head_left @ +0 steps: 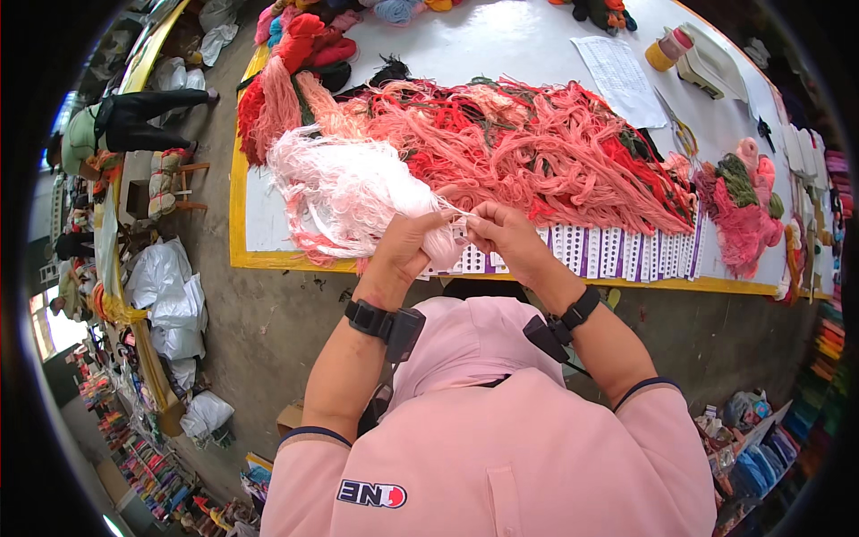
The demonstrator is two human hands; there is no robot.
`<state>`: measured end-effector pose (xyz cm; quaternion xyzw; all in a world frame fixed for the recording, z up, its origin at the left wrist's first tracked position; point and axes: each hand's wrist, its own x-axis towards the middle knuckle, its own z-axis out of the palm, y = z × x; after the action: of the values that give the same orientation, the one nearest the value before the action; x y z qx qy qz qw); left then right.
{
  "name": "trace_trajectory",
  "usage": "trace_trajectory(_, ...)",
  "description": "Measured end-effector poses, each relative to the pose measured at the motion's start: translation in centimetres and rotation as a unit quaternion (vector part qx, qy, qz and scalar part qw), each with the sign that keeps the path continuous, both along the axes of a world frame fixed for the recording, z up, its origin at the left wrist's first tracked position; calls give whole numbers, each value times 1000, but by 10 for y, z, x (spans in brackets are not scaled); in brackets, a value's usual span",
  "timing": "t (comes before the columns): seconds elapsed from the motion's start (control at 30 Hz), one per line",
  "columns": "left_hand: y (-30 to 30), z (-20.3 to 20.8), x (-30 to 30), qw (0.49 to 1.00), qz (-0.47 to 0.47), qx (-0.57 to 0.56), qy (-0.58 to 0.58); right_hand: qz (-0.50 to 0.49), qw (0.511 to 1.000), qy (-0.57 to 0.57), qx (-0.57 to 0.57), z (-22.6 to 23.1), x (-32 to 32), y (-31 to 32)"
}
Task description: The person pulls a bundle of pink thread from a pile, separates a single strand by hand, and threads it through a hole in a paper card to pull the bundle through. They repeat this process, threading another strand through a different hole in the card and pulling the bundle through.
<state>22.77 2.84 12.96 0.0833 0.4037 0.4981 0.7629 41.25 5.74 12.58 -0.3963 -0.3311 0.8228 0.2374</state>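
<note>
My left hand (410,243) is closed around the near end of a white yarn bundle (344,179), which spreads loosely over the table to the left. Fingertips of my right hand (512,237) pinch together on thin white strands (458,213) drawn from that bundle. Both hands meet close together above the table's near edge. Behind them lies a big tangled heap of pink and red yarn (537,152), with some dark green mixed in. White and purple cards with rows of dark holes (591,251) line the edge just right of my right hand.
On the white table (501,36) are a paper sheet (619,79), scissors (685,139), a yellow thread cone (663,54) and a pink and green yarn pile (743,201). Red yarn hanks (304,45) sit at the far left. Another person (116,125) stands left, near white sacks (165,291).
</note>
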Motion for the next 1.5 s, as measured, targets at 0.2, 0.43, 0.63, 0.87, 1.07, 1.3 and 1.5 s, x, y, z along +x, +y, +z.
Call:
trace_trajectory(0.2,3,1,3,1000,-13,6,23,30,996,-54,65,2,-11,-6)
trace_trajectory(0.43,3,9,-7,999,-16,-20,-43,15,997,-28,66,4,-6,-5)
trace_trajectory(0.63,0,12,-14,995,-78,59,30,1,998,-2,55,4,-8,-7)
trace_trajectory(0.87,-2,7,-17,995,-71,64,41,14,999,6,48,8,-6,-5)
trace_trajectory(1.07,-3,6,-18,994,-67,70,45,-42,999,0,-9,4,-9,-2)
trace_trajectory(1.3,-2,7,-21,987,-93,80,104,15,995,-44,85,2,-20,-3)
trace_trajectory(1.5,-3,6,-22,989,-82,90,84,22,1000,-1,22,2,-14,2)
